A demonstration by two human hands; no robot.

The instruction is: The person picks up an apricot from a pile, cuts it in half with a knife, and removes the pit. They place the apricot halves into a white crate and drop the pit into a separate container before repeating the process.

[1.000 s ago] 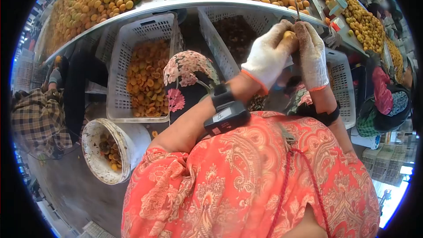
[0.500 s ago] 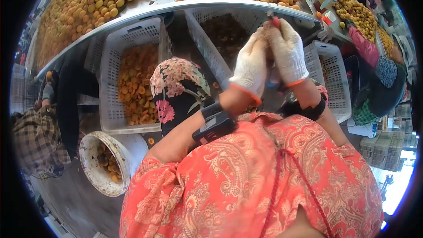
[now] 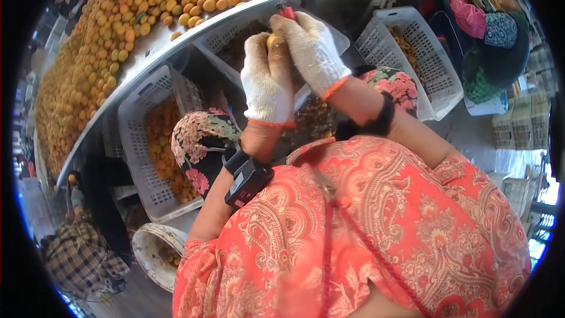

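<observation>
Both my hands wear white knitted gloves with orange cuffs and are raised close together before the edge of the sorting table. In the fingers of my left hand point(image 3: 268, 82) is an apricot point(image 3: 272, 42), partly covered by the glove. My right hand point(image 3: 315, 53) is closed round a small knife with a red handle point(image 3: 286, 12); its thin metal blade points up and away over the table edge. Directly below the hands stands a white crate point(image 3: 215, 38) with dark contents, partly hidden by the gloves.
Piles of apricots point(image 3: 170, 0) cover the table point(image 3: 141, 53). A crate point(image 3: 132, 123) of halved apricots stands left, another crate point(image 3: 438, 65) right. A dirty white bucket point(image 3: 154, 241) is at lower left. Co-workers sit at both sides, one in a plaid shirt point(image 3: 82, 259).
The view has swung, so the hands now appear farther left. My hands have parted slightly, and an apricot shows in the left one. The knife stays in my right hand.
</observation>
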